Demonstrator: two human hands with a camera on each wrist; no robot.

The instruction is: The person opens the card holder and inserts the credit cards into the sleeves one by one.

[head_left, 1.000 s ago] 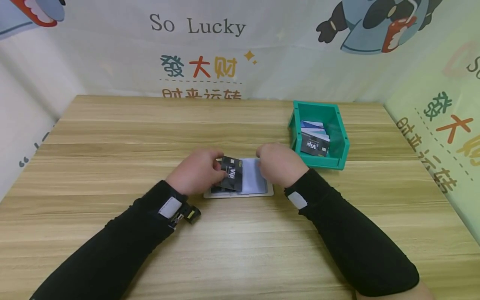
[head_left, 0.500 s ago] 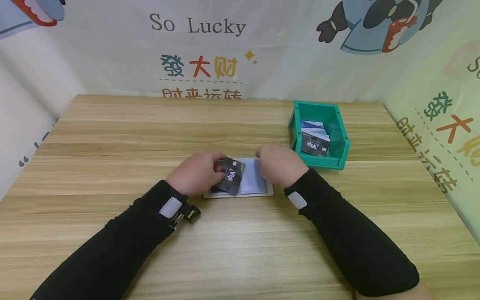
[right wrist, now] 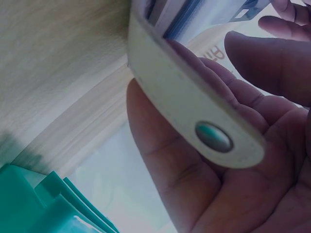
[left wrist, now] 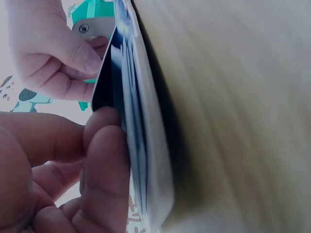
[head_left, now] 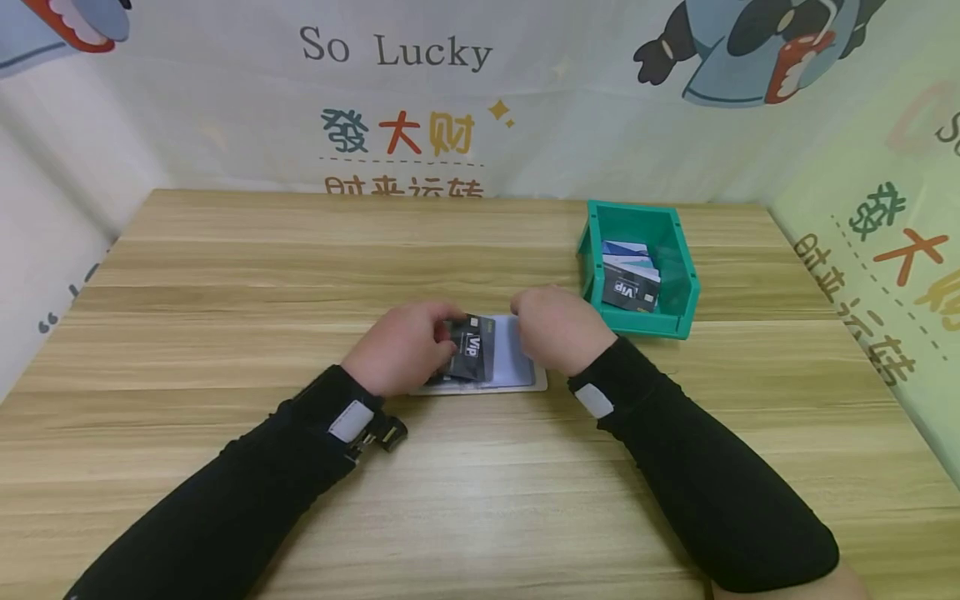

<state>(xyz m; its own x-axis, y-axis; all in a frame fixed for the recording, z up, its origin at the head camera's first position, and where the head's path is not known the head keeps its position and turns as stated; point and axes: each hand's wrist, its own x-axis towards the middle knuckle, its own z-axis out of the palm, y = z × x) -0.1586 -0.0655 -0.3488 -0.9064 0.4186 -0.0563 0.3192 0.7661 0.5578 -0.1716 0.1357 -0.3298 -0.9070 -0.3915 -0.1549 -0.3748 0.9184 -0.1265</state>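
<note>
A card holder (head_left: 514, 367) with a pale cover and clear sleeves lies spread on the table before me. My left hand (head_left: 401, 346) pinches a black card marked "Vip" (head_left: 471, 350) between thumb and fingers, over the sleeves. In the left wrist view the card's dark face (left wrist: 103, 90) stands at an angle to the stacked sleeves (left wrist: 132, 82), and the fingertips are right at their edge. My right hand (head_left: 562, 329) holds the holder's right side. Its curled fingers lie on both sides of the snap strap (right wrist: 189, 104) in the right wrist view, the metal snap (right wrist: 214, 136) showing.
Behind the right hand stands a green bin (head_left: 678, 275) with several cards (head_left: 630, 287) inside, a black "Vip" one on top. A printed cloth (head_left: 247, 100) hangs along the back and sides of the wooden table (head_left: 480, 500).
My left hand has moved slightly right with the black card. The card tilted partway through, then straightened, and now lies further right over the sleeve. My right hand has stayed in place.
</note>
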